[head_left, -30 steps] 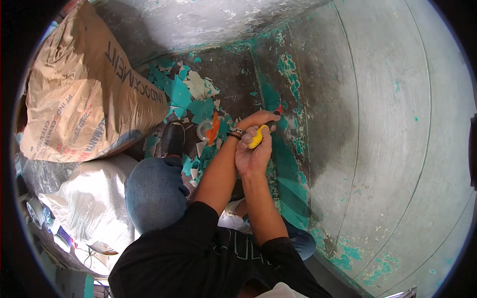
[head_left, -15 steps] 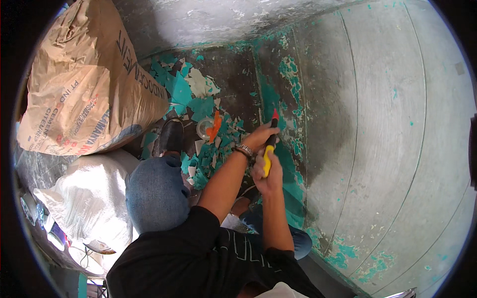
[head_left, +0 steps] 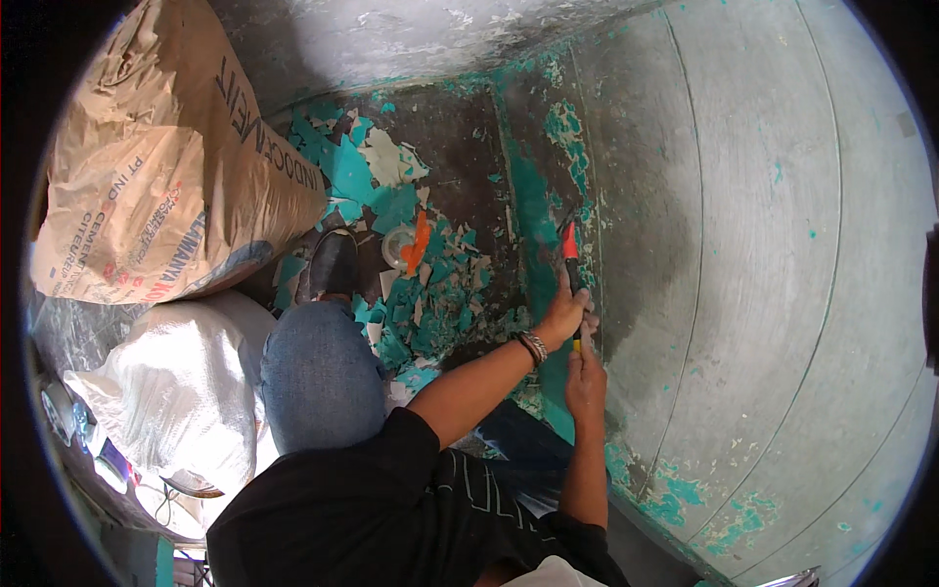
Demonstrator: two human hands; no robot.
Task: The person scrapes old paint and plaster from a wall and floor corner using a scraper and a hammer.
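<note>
Both hands grip a long-handled scraper (head_left: 570, 245) with a red neck, a black and yellow handle and a thin dark tip. My left hand (head_left: 562, 316), with bracelets at the wrist, is closed around the front of the handle. Behind it my right hand (head_left: 586, 380) is closed on the yellow rear end. The tip is at the foot of the grey wall (head_left: 743, 225), beside patches of flaking turquoise paint (head_left: 567, 132). Whether the blade touches the surface I cannot tell.
Peeled turquoise paint flakes (head_left: 430, 293) litter the dark floor. Among them lie an orange tool (head_left: 418, 243) and a round, clear-looking object (head_left: 396, 247). A large brown paper sack (head_left: 176, 166) stands at the left, with a white woven sack (head_left: 186, 382) nearer me. My shoe (head_left: 334, 262) is beside the flakes.
Both hands have moved right with the scraper, closer to the wall. The scraper's tip has shifted right, and the right hand has dropped slightly lower.
</note>
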